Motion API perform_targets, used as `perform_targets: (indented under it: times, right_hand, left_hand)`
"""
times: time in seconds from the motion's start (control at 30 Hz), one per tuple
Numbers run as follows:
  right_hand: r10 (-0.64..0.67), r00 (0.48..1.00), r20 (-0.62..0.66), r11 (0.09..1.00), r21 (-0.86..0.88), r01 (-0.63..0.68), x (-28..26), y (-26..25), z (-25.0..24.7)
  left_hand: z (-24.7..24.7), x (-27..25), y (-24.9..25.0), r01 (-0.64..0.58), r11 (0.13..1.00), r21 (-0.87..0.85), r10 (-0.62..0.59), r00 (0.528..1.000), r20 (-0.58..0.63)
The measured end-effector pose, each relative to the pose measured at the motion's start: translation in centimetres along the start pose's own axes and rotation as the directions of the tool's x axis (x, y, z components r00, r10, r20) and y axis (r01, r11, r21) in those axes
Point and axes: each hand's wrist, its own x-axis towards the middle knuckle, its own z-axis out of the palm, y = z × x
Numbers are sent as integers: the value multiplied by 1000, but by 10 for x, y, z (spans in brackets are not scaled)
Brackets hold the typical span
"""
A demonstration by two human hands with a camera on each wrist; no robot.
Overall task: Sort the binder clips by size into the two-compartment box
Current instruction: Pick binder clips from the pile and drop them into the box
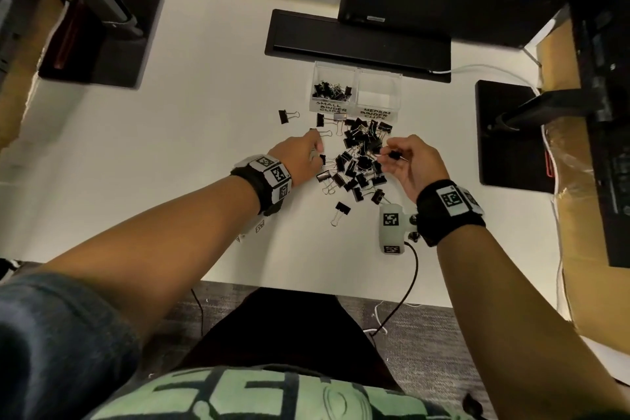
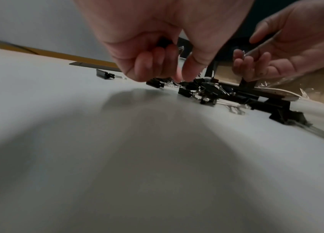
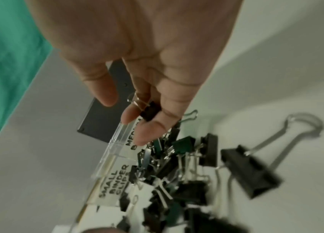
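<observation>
A loose pile of black binder clips (image 1: 361, 157) in two sizes lies on the white table in front of the clear two-compartment box (image 1: 354, 78). Its left compartment, labelled SMALL BINDER CLIPS (image 3: 115, 182), holds several small clips (image 1: 332, 90); the right compartment, labelled MEDIUM, looks empty. My left hand (image 1: 318, 152) hovers at the pile's left edge, fingers curled round a small black clip (image 2: 165, 42), thumb reaching down toward the table. My right hand (image 1: 392, 153) is raised over the pile's right side and pinches a small black clip (image 3: 150, 110) between thumb and fingers.
Stray clips lie apart from the pile at the left (image 1: 288, 116) and near me (image 1: 341, 211). A black cable tray (image 1: 358, 41) runs behind the box. Black monitor bases stand at left (image 1: 102, 37) and right (image 1: 508, 136). A cable (image 1: 409, 280) drops over the front edge.
</observation>
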Motion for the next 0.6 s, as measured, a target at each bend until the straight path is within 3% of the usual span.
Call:
perform_targets:
  times: [0.07,0.13,0.2,0.3,0.4,0.6]
  right_hand:
    - [-57,997,-51,964,-265,41,-1,5,-2]
    - [-172,984,-38,769,-630,110,-1,14,0]
    - [-256,966,44,543,-820,181,-4,23,6]
    - [-254,961,108,405,-891,207,-11,32,20]
    - [-267,961,69,323,-933,157,-10,37,33]
    - [-246,967,60,336,-931,144,-3,37,48]
  left_hand:
    - [0,-1,1,-18,998,68,14,999,49]
    - [0,-2,1,-36,990,134,28,997,66]
    - [1,-3,0,-45,986,158,37,998,58]
    - [3,-4,-1,-4,992,129,0,999,34]
    - [3,-5,-3,56,997,62,-56,998,3]
    - [0,-11,-10,100,994,-33,-102,993,-60]
